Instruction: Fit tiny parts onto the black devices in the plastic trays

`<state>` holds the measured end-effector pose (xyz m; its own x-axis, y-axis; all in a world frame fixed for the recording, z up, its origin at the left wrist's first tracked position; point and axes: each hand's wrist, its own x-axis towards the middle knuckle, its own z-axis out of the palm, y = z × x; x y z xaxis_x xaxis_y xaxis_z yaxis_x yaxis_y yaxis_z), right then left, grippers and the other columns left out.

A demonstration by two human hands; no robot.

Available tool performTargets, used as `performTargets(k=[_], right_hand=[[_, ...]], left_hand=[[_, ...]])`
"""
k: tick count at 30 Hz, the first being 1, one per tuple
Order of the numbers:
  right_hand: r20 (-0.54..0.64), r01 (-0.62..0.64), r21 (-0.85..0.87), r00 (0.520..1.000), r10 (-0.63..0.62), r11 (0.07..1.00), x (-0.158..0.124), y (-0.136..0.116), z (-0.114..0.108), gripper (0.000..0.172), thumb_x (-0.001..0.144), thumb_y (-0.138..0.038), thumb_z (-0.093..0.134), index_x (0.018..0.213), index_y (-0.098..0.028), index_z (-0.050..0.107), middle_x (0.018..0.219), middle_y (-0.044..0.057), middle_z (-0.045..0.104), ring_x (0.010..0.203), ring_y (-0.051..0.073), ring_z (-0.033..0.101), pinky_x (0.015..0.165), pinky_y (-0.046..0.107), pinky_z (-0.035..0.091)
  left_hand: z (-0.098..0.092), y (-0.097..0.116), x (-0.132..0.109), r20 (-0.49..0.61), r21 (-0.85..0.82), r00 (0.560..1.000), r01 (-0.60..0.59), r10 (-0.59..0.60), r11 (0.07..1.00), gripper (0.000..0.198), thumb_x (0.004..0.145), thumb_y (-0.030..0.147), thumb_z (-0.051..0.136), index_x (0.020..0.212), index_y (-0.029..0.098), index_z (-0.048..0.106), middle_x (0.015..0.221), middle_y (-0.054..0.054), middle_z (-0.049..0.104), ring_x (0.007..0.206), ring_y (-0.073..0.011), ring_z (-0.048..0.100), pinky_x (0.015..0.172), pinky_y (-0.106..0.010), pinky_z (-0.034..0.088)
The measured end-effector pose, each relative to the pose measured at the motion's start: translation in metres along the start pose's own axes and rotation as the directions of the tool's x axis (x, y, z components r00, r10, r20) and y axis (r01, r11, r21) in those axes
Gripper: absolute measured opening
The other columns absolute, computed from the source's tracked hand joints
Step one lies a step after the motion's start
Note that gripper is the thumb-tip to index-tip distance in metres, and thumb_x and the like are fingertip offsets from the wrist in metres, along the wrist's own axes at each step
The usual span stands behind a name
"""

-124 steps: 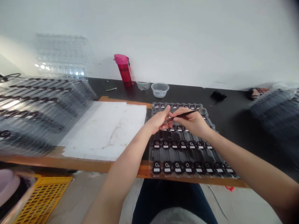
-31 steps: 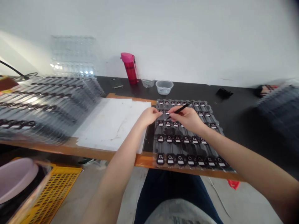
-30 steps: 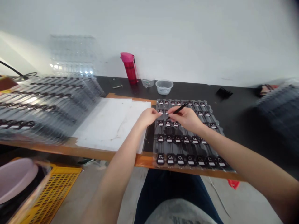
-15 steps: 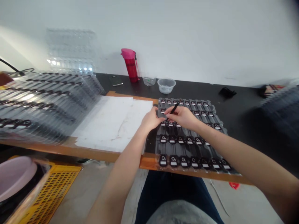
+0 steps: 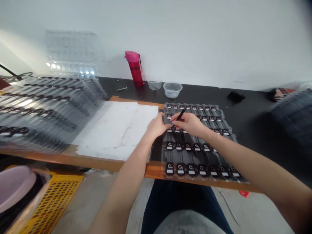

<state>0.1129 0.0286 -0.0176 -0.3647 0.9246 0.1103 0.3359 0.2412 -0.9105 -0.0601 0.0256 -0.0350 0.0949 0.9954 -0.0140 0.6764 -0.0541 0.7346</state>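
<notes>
A clear plastic tray [image 5: 229, 125] holds rows of small black parts [image 5: 180, 169] with white labels and lies on the orange board in front of me. My right hand [image 5: 191, 124] pinches a thin black tool [image 5: 179, 115] with its tip pointing down at the tray's left side, second row from the back. My left hand [image 5: 157, 125] rests with curled fingers against the tray's left edge, right beside the tool's tip. What the left fingers hold, if anything, is hidden.
White paper sheets [image 5: 117, 130] lie left of the tray. Stacked clear trays [image 5: 41, 107] fill the left of the bench, more at the right [image 5: 292, 113]. A pink bottle [image 5: 133, 68], two clear cups [image 5: 172, 89] and a phone [image 5: 119, 84] stand at the back. A yellow crate [image 5: 58, 198] sits below.
Both hands have moved left along the tray to its left edge. The tool has swung from lying nearly flat to pointing steeply down. My view has shifted slightly.
</notes>
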Motion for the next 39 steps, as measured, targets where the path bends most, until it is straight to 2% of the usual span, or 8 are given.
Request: performTargets(k=[14, 21, 39], right_hand=[[-0.002, 0.009, -0.042, 1.000, -0.009, 0.999, -0.0010, -0.0020, -0.0001, 0.013, 0.074, -0.022, 0.061, 0.085, -0.017, 0.067, 0.070, 0.000, 0.066, 0.057, 0.012, 0.061, 0.060, 0.026, 0.054], [-0.011, -0.029, -0.036, 1.000, 0.028, 0.999, -0.0019, -0.0046, -0.0004, 0.013, 0.074, -0.021, 0.061, 0.085, -0.017, 0.066, 0.072, 0.000, 0.066, 0.058, 0.012, 0.061, 0.061, 0.026, 0.054], [0.012, 0.020, -0.051, 1.000, -0.019, 0.998, -0.0018, 0.0012, 0.0027, 0.014, 0.074, -0.023, 0.061, 0.085, -0.018, 0.067, 0.070, 0.000, 0.066, 0.060, 0.013, 0.061, 0.060, 0.026, 0.052]], left_hand=[[-0.0016, 0.0009, -0.0014, 0.031, 0.009, 0.999, -0.008, 0.008, 1.000, 0.054, 0.066, 0.038, 0.069, 0.113, 0.020, 0.049, 0.072, -0.001, 0.061, 0.064, -0.0193, 0.057, 0.056, -0.026, 0.034], [-0.0014, 0.0024, -0.0007, 0.039, 0.028, 0.999, 0.004, -0.005, 1.000, 0.054, 0.065, 0.036, 0.069, 0.113, 0.021, 0.049, 0.071, 0.000, 0.060, 0.064, -0.0186, 0.057, 0.054, -0.025, 0.034], [-0.0009, 0.0024, -0.0018, 0.044, 0.057, 0.999, -0.013, 0.011, 0.998, 0.051, 0.067, 0.034, 0.068, 0.112, 0.021, 0.048, 0.069, 0.001, 0.061, 0.064, -0.0182, 0.058, 0.055, -0.026, 0.036]])
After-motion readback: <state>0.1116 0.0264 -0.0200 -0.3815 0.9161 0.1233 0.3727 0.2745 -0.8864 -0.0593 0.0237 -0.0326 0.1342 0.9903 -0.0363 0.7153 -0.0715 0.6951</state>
